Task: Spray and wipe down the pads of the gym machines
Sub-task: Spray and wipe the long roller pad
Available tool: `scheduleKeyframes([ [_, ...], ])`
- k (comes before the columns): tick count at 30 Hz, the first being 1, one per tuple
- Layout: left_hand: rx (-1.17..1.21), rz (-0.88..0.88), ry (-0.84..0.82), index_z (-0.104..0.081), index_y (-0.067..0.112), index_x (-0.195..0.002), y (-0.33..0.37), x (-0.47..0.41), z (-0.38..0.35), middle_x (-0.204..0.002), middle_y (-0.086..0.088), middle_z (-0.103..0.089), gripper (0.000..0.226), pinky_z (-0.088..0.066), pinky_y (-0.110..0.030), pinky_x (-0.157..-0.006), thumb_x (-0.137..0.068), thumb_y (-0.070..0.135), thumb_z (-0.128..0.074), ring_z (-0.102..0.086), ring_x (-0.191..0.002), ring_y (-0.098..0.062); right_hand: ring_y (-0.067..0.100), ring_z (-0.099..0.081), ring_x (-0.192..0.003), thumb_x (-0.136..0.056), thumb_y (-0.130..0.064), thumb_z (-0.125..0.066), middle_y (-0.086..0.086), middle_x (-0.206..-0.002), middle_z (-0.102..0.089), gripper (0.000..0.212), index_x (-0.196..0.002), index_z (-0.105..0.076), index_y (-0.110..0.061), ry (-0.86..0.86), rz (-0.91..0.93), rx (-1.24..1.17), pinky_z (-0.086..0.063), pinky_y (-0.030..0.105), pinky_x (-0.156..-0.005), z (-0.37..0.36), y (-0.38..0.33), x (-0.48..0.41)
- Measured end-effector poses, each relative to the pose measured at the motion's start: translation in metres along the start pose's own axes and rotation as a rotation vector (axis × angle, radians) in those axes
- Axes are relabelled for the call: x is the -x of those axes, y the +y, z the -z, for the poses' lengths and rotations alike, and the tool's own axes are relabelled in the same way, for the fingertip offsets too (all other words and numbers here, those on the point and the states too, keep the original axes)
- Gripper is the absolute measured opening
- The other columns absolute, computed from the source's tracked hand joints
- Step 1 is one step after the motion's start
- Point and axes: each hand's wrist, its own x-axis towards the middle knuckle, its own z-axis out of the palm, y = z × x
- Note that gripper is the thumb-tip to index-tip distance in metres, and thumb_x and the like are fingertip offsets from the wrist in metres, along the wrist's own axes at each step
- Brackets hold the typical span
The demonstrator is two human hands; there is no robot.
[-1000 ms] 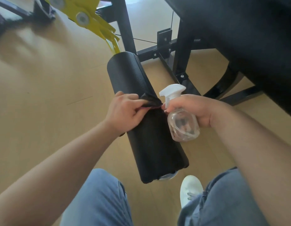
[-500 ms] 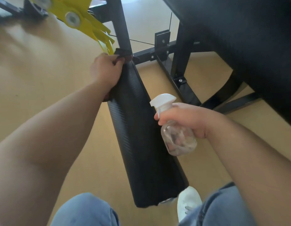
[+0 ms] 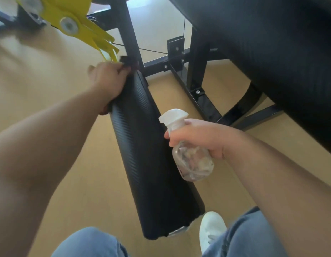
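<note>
With the left hand [image 3: 107, 78] clutching the cloth [image 3: 126, 62] at the far end of the pad [image 3: 148, 154] and the right hand [image 3: 200, 138] gripping the bottle [image 3: 192, 164] beside it, firm full-length strokes would serve best.

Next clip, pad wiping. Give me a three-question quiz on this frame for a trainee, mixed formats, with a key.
1. True or false: the right hand grips the spray bottle beside the roller pad.
2. Where along the roller pad does the left hand hold the dark cloth? A) near end B) middle C) far end, by the yellow lever
3. What colour is the spray bottle's trigger head?
Key: 1 true; 2 C; 3 white.
</note>
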Motion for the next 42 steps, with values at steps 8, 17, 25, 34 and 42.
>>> scheduleKeyframes([
  [8, 0.253, -0.065, -0.086, -0.078, 0.024, -0.109, 0.015, 0.055, -0.003, -0.083, -0.005, -0.055, 0.039, -0.047, -0.044, -0.082, -0.096, 0.045, -0.049, -0.058, -0.091, -0.036, 0.025, -0.06, -0.112, -0.092, -0.022, -0.063, 0.01, -0.124, -0.058, 0.034, -0.125, -0.062, -0.018, -0.027, 0.049, 0.041, -0.054, 0.038, -0.084, -0.003, 0.005, 0.018],
  [17, 0.399, -0.354, -0.068, -0.077, 0.026, -0.102, 0.053, 0.183, 0.021, -0.073, 0.01, -0.043, 0.023, -0.047, -0.044, -0.068, -0.097, 0.036, -0.057, -0.048, -0.071, -0.023, 0.023, -0.053, -0.094, -0.091, -0.015, -0.061, 0.008, -0.106, -0.052, 0.038, -0.125, -0.06, 0.002, -0.036, 0.074, 0.006, -0.05, 0.033, -0.075, -0.015, 0.004, 0.036],
  [25, 0.344, 0.022, -0.078, -0.064, 0.048, -0.128, 0.021, 0.122, 0.022, -0.093, 0.002, -0.06, 0.035, -0.047, -0.038, -0.079, -0.102, 0.053, -0.042, -0.06, -0.091, -0.026, 0.024, -0.061, -0.1, -0.091, -0.015, -0.063, 0.009, -0.105, -0.059, 0.035, -0.123, -0.061, -0.002, 0.066, 0.146, 0.066, -0.051, 0.043, -0.098, -0.006, 0.001, 0.042],
  [34, 0.59, 0.355, -0.052, -0.067, 0.036, -0.131, 0.014, 0.13, 0.012, -0.097, 0.006, -0.055, 0.043, -0.041, -0.03, -0.083, -0.101, 0.059, -0.045, -0.055, -0.093, -0.017, 0.021, -0.055, -0.098, -0.092, -0.014, -0.06, 0.009, -0.104, -0.053, 0.035, -0.125, -0.06, -0.002, 0.047, 0.089, 0.091, -0.046, 0.047, -0.105, -0.015, 0.005, 0.04],
  [42, 0.827, 0.559, 0.031, -0.07, 0.016, -0.111, 0.021, 0.16, 0.014, -0.111, 0.001, -0.05, 0.025, -0.053, -0.011, -0.069, -0.106, 0.032, -0.051, -0.061, -0.077, 0.012, 0.02, -0.06, -0.094, -0.092, -0.02, -0.064, 0.008, -0.1, -0.06, 0.031, -0.121, -0.062, -0.007, 0.097, 0.141, 0.256, -0.047, 0.036, -0.085, -0.027, 0.002, 0.049],
])
